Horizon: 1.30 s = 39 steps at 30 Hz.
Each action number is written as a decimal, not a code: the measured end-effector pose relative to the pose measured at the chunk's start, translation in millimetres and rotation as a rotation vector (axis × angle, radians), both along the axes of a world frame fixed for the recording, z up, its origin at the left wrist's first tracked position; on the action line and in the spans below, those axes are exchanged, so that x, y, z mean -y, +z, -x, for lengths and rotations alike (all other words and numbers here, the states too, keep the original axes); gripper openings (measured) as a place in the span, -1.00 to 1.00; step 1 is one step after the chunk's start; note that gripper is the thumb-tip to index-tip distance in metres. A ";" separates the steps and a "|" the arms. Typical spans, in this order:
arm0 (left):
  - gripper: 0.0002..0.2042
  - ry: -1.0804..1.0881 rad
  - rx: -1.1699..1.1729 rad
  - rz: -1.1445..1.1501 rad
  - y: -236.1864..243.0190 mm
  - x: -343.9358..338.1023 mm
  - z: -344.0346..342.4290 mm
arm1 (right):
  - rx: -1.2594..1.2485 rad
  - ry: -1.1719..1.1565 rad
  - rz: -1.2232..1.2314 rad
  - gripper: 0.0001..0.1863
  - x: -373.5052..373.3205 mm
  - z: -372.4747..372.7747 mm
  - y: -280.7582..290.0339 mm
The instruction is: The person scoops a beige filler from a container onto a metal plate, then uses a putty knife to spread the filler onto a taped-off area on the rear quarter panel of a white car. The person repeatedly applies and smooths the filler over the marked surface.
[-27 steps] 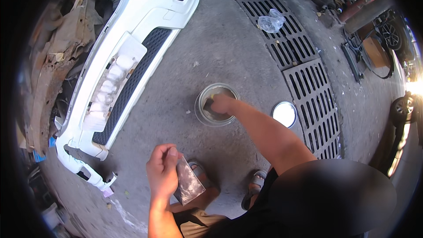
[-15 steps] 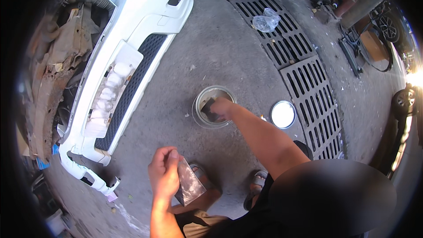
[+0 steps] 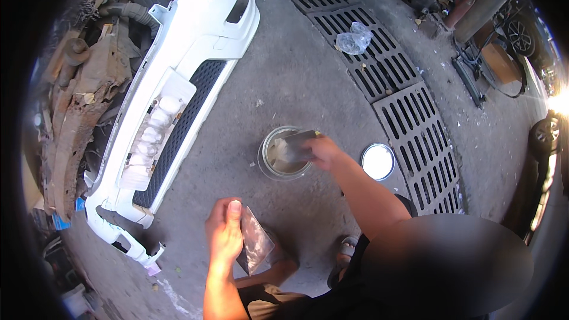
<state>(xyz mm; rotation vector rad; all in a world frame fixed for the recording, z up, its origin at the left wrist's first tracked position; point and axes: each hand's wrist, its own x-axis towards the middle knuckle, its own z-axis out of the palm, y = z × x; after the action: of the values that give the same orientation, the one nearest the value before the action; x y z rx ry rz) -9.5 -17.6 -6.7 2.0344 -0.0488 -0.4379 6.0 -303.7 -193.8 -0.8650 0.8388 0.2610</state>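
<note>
My right hand [image 3: 327, 151] grips a flat dark scraper [image 3: 303, 144] over the right side of an open round can [image 3: 265, 165]. Pale beige paste, like putty, lies in the can and smears the scraper's far end. Closer to me, my left hand [image 3: 226, 231] is closed on a flat rectangular plate [image 3: 258, 243], its thumb on the near edge. The plate tilts to the right and has pale smears on its face. Beside the can, to the right, a round shiny lid [image 3: 378, 161] lies on the ground.
A white car bumper [image 3: 204, 32] with pale patches lies along the left, next to piled scrap parts [image 3: 83, 95]. A slotted metal drain grate [image 3: 409, 121] runs down the right, with a clear plastic bag [image 3: 354, 39] on it. My sandalled foot [image 3: 345, 249] is near.
My right hand has risen out of the can and shifted right, bringing up the scraper with paste on it. My left hand still holds the plate in nearly the same place.
</note>
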 end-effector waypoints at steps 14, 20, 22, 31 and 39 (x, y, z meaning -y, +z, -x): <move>-0.69 -0.085 -0.263 0.020 -8.4 0.5 -13.1 | 0.435 0.177 0.726 -0.30 22.9 45.7 135.3; -0.68 -0.123 -0.355 0.205 -22.7 -7.6 -17.6 | 0.677 0.193 0.906 -0.30 26.9 63.6 182.7; -0.68 -0.134 -0.371 0.218 -20.7 -5.6 -19.6 | 0.791 0.174 0.965 -0.31 21.7 67.9 204.4; -0.54 -0.248 -0.501 0.577 -6.0 4.6 -22.3 | 1.199 0.095 1.007 -0.39 2.8 94.9 253.5; -0.54 -0.348 -0.601 0.849 36.2 -7.0 -19.7 | 1.399 0.218 1.029 -0.35 -23.7 115.0 276.7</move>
<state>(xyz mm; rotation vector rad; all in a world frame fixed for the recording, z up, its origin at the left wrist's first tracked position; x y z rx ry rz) 10.2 -10.6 29.5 1.0070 -0.1873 -1.0306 -109.0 -280.0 82.9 -1.7395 -0.5445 -0.6343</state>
